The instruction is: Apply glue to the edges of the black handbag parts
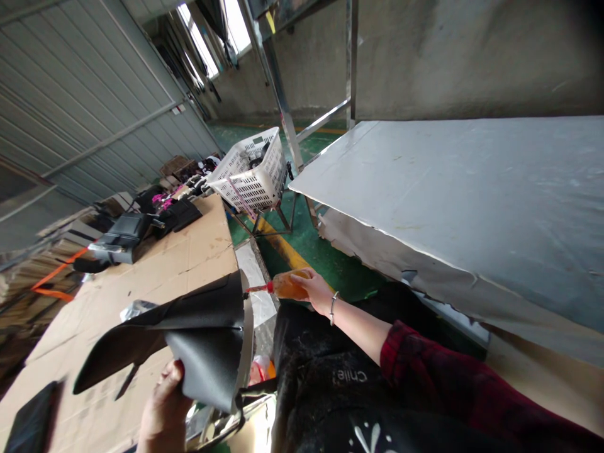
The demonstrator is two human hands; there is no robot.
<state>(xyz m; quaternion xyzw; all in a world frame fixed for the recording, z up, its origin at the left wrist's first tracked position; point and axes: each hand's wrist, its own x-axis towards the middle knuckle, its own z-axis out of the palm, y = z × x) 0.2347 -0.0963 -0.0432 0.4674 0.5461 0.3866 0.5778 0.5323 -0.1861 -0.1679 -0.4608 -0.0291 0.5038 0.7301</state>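
My left hand (163, 409) is at the bottom of the view, fingers closed on the lower edge of a black leather piece (198, 333) that curls upward over the cardboard-covered table (155, 277). My right hand (317, 290) grips an orange squeeze bottle (287, 286) with a red nozzle. The nozzle tip points left and meets the pale edge of the leather piece. A bracelet sits on my right wrist, and the sleeve is dark red plaid.
A white plastic basket (255, 173) stands on a metal frame behind the table. Black bags and parts (127, 236) lie at the table's far end. A large grey board (472, 195) fills the right side. Green floor with a yellow line runs between.
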